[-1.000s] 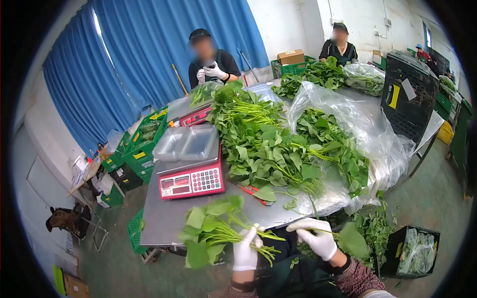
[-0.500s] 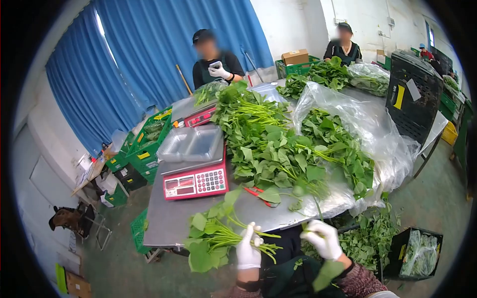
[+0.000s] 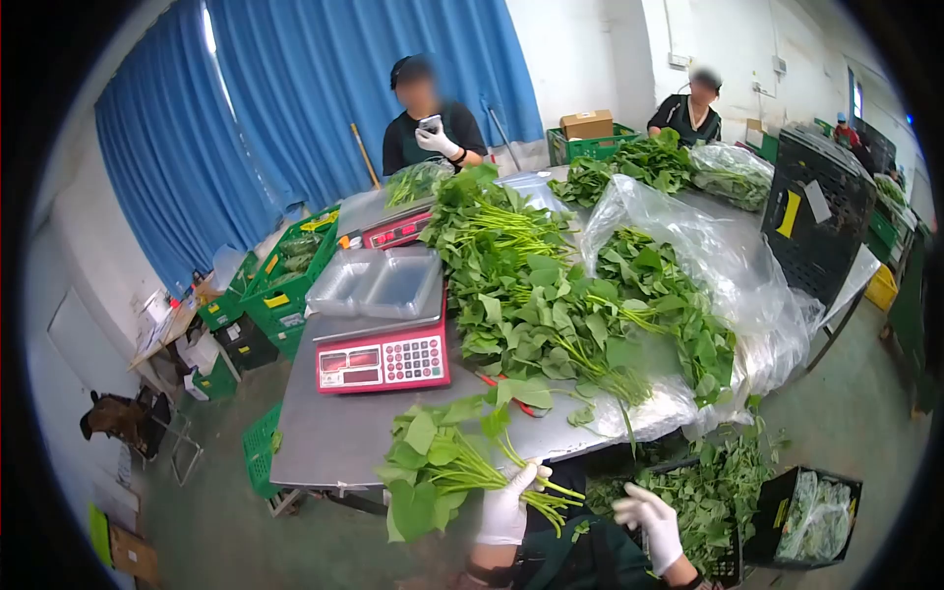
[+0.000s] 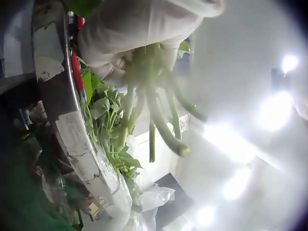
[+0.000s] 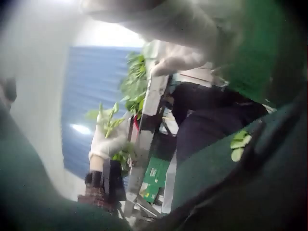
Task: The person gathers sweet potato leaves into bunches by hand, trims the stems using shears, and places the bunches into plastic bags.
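Observation:
My gloved left hand point(image 3: 504, 513) grips a bunch of leafy greens point(image 3: 444, 464) in front of the table edge. Its leaves spread to the left, and the cut stems point(image 4: 156, 108) stick out past the fingers. To the right, my gloved right hand point(image 3: 654, 526) is held apart with fingers loosely extended, nothing between them. Below it sits a dark crate with loose leafy stems point(image 3: 713, 492). A large heap of the same greens point(image 3: 531, 305) lies on the table, and red-handled scissors point(image 3: 526, 408) lie partly under a leaf in front of it.
A red scale point(image 3: 383, 362) carrying clear plastic trays point(image 3: 398, 280) stands on the metal table point(image 3: 329, 438). Plastic sheeting point(image 3: 688, 246) covers its right side. A black crate point(image 3: 811, 521) of bagged greens is on the floor. Two people point(image 3: 428, 128) are across the table.
The leafy stem that my right hand held is gone from it; that hand has moved lower and its fingers have loosened. My left hand still grips the bunch, slightly farther right.

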Tool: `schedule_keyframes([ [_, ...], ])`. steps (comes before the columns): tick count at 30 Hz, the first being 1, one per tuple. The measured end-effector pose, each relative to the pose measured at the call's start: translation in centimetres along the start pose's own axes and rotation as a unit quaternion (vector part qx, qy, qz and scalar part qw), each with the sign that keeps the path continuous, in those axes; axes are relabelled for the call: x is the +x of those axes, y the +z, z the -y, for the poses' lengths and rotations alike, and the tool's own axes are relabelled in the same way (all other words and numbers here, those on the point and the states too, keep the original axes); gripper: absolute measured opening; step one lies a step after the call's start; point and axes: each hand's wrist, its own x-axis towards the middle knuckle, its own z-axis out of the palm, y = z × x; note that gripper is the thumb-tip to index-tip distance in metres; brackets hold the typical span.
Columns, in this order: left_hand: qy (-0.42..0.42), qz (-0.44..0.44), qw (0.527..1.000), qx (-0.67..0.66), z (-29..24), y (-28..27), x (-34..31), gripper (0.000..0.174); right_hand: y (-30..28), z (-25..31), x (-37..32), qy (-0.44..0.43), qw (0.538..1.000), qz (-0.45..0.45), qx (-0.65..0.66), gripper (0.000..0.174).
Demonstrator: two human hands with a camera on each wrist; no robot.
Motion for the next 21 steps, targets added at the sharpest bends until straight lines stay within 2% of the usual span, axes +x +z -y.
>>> schedule_keyframes([
  [1, 0.014, -0.010, 1.000, 0.026, -0.1, 0.3, -0.2, 0.018, 1.4, -0.4, 1.2, -0.127, 0.989, 0.036, -0.062, 0.044],
  [2, 0.014, -0.003, 0.999, 0.030, -0.1, 0.4, -0.4, 0.018, 3.0, 1.9, 1.7, -0.221, 0.954, 0.062, -0.195, 0.054],
  [3, 0.022, -0.002, 0.999, 0.043, 0.1, 0.5, -0.8, 0.019, 5.1, 3.5, 2.1, -0.270, 0.939, 0.070, -0.203, 0.050],
  [5, 0.039, 0.040, 0.998, 0.035, 0.2, 0.8, -1.1, 0.024, 5.8, 2.4, 4.2, -0.362, 0.860, 0.132, -0.335, 0.035],
  [7, 0.011, 0.076, 0.997, 0.013, -0.9, 1.5, -1.9, 0.028, 7.4, 2.6, 5.0, -0.427, 0.831, 0.170, -0.314, 0.022],
  [8, -0.008, 0.077, 0.996, -0.053, -1.1, 1.5, -1.9, 0.027, 7.8, 2.9, 5.3, -0.468, 0.807, 0.195, -0.302, 0.019],
  [9, -0.070, -0.069, 0.995, -0.028, -1.8, 2.7, -2.2, 0.034, 7.6, 3.7, 5.8, -0.483, 0.779, 0.251, -0.311, 0.020],
  [11, -0.076, -0.087, 0.989, -0.087, -2.0, 0.9, -1.3, 0.033, 6.2, 7.0, 7.6, -0.519, 0.693, 0.274, -0.419, 0.021],
  [12, -0.055, -0.119, 0.988, -0.076, -2.6, 1.1, -1.3, 0.033, 5.3, 8.7, 8.6, -0.506, 0.715, 0.221, -0.429, 0.020],
  [13, -0.036, -0.106, 0.992, -0.052, -2.6, 0.3, -1.0, 0.034, 4.5, 11.1, 9.9, -0.488, 0.715, 0.128, -0.484, 0.017],
  [14, -0.022, -0.099, 0.993, -0.056, -2.7, 0.1, -1.0, 0.032, 3.7, 13.2, 12.0, -0.502, 0.727, 0.085, -0.461, 0.015],
  [15, -0.008, -0.090, 0.994, -0.061, -2.8, 0.1, -0.9, 0.031, 2.5, 14.3, 15.3, -0.552, 0.684, 0.001, -0.477, 0.015],
  [17, -0.008, -0.056, 0.992, -0.109, -2.4, -0.1, -0.8, 0.029, 1.0, 17.0, 19.9, -0.523, 0.662, -0.084, -0.530, 0.016],
  [18, -0.011, -0.028, 0.987, -0.158, -2.3, 0.1, -0.6, 0.028, 0.4, 17.2, 22.0, -0.479, 0.670, -0.093, -0.560, 0.017],
  [19, -0.031, -0.043, 0.986, -0.160, -2.4, 0.7, -0.9, 0.027, 0.0, 17.2, 24.2, -0.435, 0.677, -0.102, -0.586, 0.018],
  [20, -0.030, -0.038, 0.986, -0.160, -2.4, 1.1, -1.2, 0.027, -0.5, 16.3, 26.3, -0.421, 0.714, -0.069, -0.556, 0.021],
  [21, -0.029, -0.034, 0.986, -0.159, -2.2, 1.2, -1.3, 0.028, -0.5, 15.9, 27.2, -0.398, 0.715, -0.036, -0.573, 0.022],
])
